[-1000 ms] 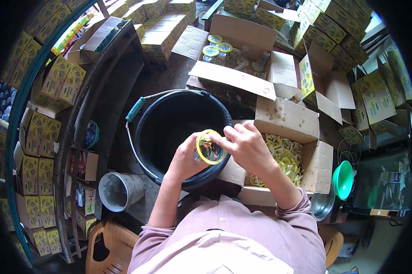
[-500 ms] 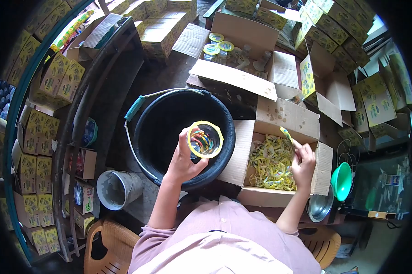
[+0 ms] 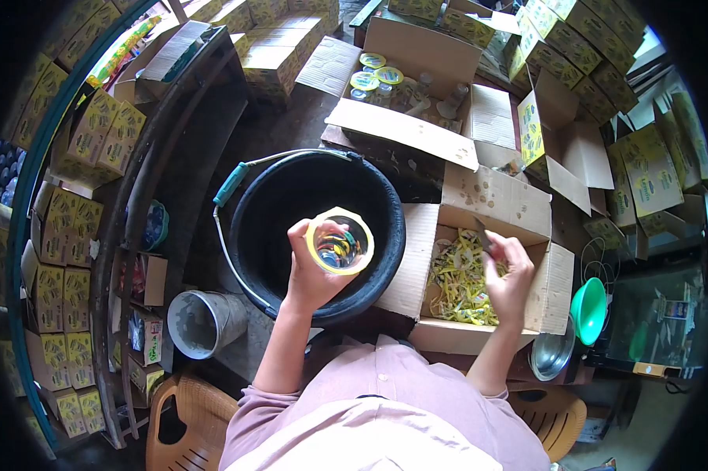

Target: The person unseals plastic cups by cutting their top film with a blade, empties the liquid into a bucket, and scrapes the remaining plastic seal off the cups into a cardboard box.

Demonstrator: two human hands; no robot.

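Note:
My left hand [image 3: 308,271] is wrapped round a clear cup with a yellow rim [image 3: 339,241], tilted so that its open mouth faces up at me. Small colourful pieces lie inside the cup. Beneath it is the wide black bucket [image 3: 395,228]. My right hand [image 3: 511,275] pinches a thin, dark strip [image 3: 482,232] between its fingertips. This hand is over the right part of an open cardboard box [image 3: 452,334] holding many yellow wrapper strips [image 3: 460,282].
Behind is an open carton [image 3: 401,141] with lidded and clear cups. A grey bucket [image 3: 205,324] stands left of the black one. Green [image 3: 587,311] and metal bowls [image 3: 552,353] are at the right. Shelves of yellow boxes [image 3: 63,290] line the left.
My right hand has left the cup and moved right over the box of strips; the strip in it has turned from yellow to dark. My left hand has tilted the cup and shifted it slightly left.

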